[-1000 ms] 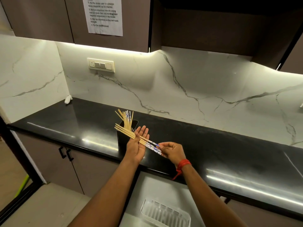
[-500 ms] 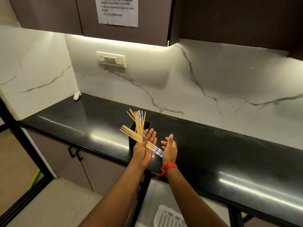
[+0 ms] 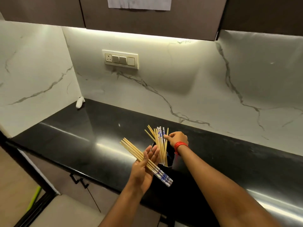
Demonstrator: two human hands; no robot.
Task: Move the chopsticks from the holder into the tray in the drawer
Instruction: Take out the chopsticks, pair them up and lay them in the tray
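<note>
Nearest the camera, the left hand [image 3: 142, 172] lies palm-up with its fingers nearly straight and close together, and a bundle of chopsticks [image 3: 144, 160] rests slantwise across it, bare wooden tips to the upper left, blue-and-white patterned ends hanging past the heel of the palm over the black countertop [image 3: 73, 141]. I see no finger wrapped over this bundle; the thumb may be pressing from the near side, but the view does not show it. That loose cradle is the first risk: a tilt of the palm could let the sticks slide out, patterned ends first, and scatter on the counter or the floor.

Just behind, the black holder [image 3: 169, 158] stands near the counter's front edge with the remaining chopsticks [image 3: 159, 143] fanned out of its top. The right hand [image 3: 177, 138], a red thread at its wrist, is at their upper ends, thumb and fingertips pinched together on what seems to be one or two sticks. The second risk lies here: the sticks cross one another, so a sideways pull could drag neighbours out or tip the holder toward the edge. A straight upward lift would likely avoid that.

The drawer and its tray are out of view, so the carry down to them cannot be judged.

Farther back, a small white object [image 3: 80, 102] lies in the counter's corner, and a switch plate [image 3: 120, 59] sits on the marble backsplash, both well apart from the work.
</note>
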